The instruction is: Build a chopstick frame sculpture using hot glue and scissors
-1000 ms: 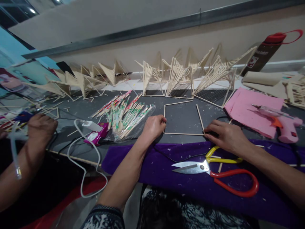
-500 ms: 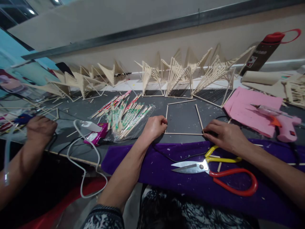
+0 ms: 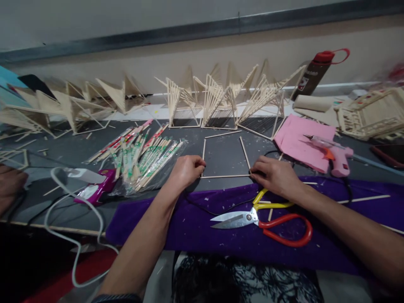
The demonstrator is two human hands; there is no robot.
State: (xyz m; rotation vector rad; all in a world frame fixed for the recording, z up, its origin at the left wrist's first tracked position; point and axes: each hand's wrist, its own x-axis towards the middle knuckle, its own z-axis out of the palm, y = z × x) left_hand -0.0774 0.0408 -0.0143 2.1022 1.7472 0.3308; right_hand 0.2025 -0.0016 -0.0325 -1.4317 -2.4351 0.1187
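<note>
Thin wooden sticks form a square outline [image 3: 224, 176] lying flat on the dark grey table [image 3: 221, 155]. My left hand [image 3: 185, 171] is closed in a pinch on the outline's near left corner. At the near right corner my right hand [image 3: 275, 176] presses its fingers together on the sticks. The far stick [image 3: 222, 134] lies loose and askew, apart from the side sticks. Just below my right hand, scissors with a red and a yellow handle [image 3: 261, 218] rest on a purple cloth [image 3: 221, 229].
A bag of wrapped chopsticks [image 3: 142, 153] lies left of my hands, beside a magenta glue gun [image 3: 94, 190] with a white cord. A pink glue gun [image 3: 339, 155] rests on pink paper [image 3: 303, 139]. Stick models [image 3: 217, 101] line the wall. Another person's hand [image 3: 9, 183] shows far left.
The view has swung right, so everything sits further left in the picture. The left side stick has been straightened against the corner. Both hands stay on the near corners.
</note>
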